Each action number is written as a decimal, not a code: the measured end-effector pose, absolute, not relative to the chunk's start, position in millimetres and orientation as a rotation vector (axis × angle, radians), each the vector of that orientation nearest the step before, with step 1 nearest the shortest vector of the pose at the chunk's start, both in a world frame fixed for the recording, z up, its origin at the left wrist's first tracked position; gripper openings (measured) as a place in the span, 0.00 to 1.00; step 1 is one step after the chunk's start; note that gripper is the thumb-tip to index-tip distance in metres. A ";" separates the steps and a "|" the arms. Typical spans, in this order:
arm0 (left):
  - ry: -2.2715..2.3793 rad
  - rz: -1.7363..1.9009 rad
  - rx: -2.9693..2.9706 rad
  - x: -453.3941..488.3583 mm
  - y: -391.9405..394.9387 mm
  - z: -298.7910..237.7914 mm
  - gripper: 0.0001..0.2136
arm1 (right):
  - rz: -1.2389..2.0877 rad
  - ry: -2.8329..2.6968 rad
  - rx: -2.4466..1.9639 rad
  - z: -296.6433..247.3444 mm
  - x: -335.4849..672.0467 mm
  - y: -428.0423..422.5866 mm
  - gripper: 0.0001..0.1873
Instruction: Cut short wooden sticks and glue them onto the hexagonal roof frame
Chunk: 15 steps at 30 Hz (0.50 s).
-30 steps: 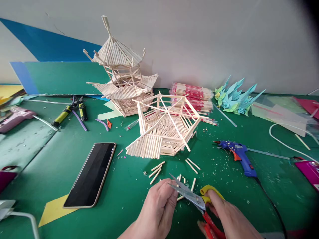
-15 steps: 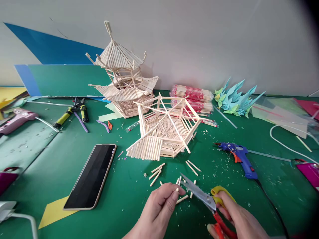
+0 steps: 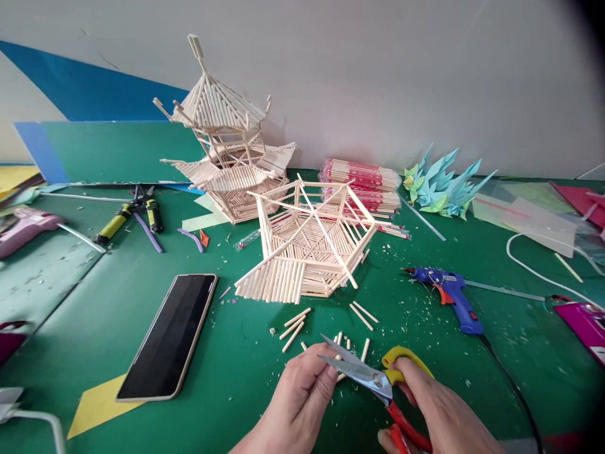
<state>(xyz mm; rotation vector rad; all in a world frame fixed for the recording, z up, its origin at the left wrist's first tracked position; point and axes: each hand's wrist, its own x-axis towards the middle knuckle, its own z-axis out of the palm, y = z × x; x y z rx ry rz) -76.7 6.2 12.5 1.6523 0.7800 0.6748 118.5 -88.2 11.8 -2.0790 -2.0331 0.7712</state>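
Observation:
My left hand (image 3: 305, 394) pinches a short wooden stick (image 3: 338, 358), only its tip showing between thumb and forefinger. In my right hand (image 3: 425, 403) are scissors (image 3: 363, 373) with one yellow and one red handle. Their blades are parted and reach the stick tip at my left fingertips. Several cut stick pieces (image 3: 293, 328) lie on the green table beyond my hands, some partly hidden behind the blades. Farther back sits a hexagonal stick frame (image 3: 316, 252), one side of it covered by a slanted row of sticks (image 3: 274, 282).
A stick pagoda (image 3: 227, 145) stands behind the frame, beside bundled sticks (image 3: 362, 183). A phone (image 3: 170, 337) lies left; a blue glue gun (image 3: 454, 296) with a trailing cord lies right. Pliers (image 3: 135, 214), a pink glue gun (image 3: 28, 230) and folded blue paper (image 3: 447, 186) are farther out.
The scissors have moved left, bringing their blades from beside my left hand to the stick tip. The blades now stand apart. My left hand still pinches the stick.

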 end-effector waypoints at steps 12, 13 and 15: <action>0.725 0.695 1.837 -77.3 11.5 18.0 0.09 | 0.867 -1.947 -2.131 11.8 114.7 -83.4 0.21; 0.726 0.701 1.843 -77.4 11.7 18.8 0.09 | 0.888 -1.925 -2.143 12.8 113.8 -83.1 0.19; 0.715 0.719 1.843 -77.2 11.6 20.1 0.09 | 0.919 -1.876 -2.150 15.2 111.5 -83.1 0.16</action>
